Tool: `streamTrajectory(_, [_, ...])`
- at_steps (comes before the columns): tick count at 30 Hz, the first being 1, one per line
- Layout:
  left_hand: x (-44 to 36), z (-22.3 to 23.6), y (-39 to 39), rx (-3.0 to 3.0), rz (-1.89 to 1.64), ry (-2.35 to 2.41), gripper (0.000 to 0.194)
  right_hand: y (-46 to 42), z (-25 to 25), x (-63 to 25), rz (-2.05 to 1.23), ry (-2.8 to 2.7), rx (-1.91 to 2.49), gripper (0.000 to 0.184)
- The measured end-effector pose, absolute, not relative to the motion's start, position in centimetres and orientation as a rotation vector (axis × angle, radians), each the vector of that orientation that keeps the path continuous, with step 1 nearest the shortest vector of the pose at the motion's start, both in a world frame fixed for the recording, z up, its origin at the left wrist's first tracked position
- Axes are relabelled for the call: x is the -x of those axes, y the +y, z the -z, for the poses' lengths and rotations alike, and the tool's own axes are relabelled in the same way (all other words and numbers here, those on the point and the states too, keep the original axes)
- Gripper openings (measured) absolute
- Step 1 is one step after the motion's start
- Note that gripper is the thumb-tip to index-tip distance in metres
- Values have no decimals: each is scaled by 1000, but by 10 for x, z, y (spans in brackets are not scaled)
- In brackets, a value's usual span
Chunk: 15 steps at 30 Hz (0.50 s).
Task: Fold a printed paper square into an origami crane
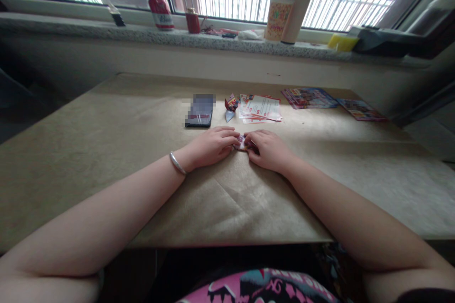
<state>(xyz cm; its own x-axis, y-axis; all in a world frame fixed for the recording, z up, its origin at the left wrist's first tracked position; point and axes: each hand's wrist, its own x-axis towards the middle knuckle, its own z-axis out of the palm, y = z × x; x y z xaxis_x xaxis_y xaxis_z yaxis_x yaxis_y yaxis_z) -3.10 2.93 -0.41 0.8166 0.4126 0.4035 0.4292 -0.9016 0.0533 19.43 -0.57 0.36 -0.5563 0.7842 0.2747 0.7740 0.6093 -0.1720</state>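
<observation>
While our left hand (209,147) and right hand (268,150) grasp a small folded paper (243,144) between them, a phone (199,117) and printed leaflets (260,108) lie just beyond the grip.

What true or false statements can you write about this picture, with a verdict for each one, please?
1. The left hand has a silver bangle at its wrist. True.
2. The right hand holds a phone. False: the phone lies on the table, beyond the hands.
3. Both hands touch a small folded paper. True.
4. A red and white can stands on the window sill. True.
5. Leaflets lie on the floor. False: the leaflets lie on the table.
</observation>
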Motion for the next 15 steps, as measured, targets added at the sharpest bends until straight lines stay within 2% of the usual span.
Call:
streamTrajectory(6, [29,2,27,3001,638,-747,28,6,2,-205,-117,-2516,1082,25])
streamTrajectory(10, [26,1,23,2910,645,-687,24,6,0,-206,9,-2555,999,20])
streamTrajectory(15, [19,-2,15,2813,509,-768,24,0,-8,-203,199,-2684,1035,27])
